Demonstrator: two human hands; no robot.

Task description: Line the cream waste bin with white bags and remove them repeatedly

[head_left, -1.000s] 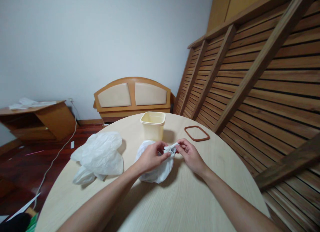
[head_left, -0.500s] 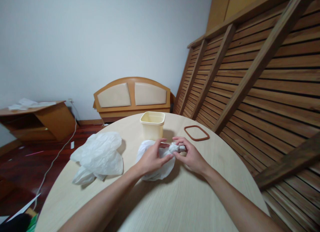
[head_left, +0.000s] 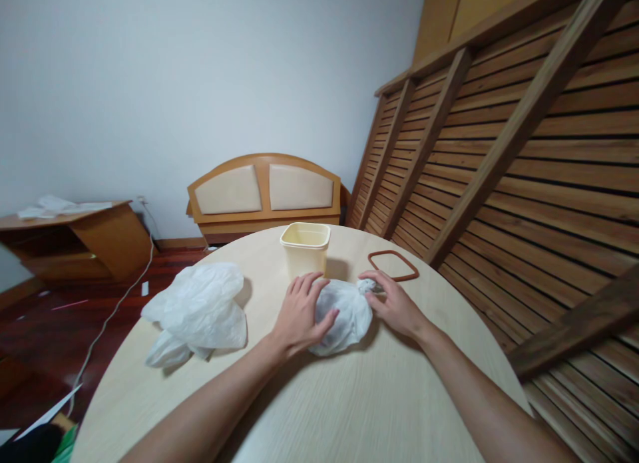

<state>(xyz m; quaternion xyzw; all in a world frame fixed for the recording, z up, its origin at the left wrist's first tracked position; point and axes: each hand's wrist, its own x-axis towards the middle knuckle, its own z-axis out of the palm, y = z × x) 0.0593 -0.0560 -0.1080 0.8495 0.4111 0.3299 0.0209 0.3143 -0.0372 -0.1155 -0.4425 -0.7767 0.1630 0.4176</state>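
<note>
A white plastic bag [head_left: 347, 320] with a knotted neck lies on the round table, its knot toward the right. My left hand [head_left: 302, 315] rests against the bag's left side, fingers spread. At the knot, my right hand [head_left: 394, 305] has its thumb and fingers closed around the twisted plastic. Just behind the bag stands a cream square bin [head_left: 305, 253], upright and open at the top. An orange-brown rounded square frame [head_left: 394, 277] lies flat behind my right hand.
Another crumpled white bag [head_left: 200, 310] sits on the left of the pale table [head_left: 349, 416]. Beyond are a headboard [head_left: 264, 217], a wooden desk [head_left: 100, 240] at left and wooden slats [head_left: 559, 157] leaning at right.
The knotted bag has shifted to the right. My left hand has left the knot and moved onto the bag's left side, its fingers spreading. My right hand moved slightly right with the knot.
</note>
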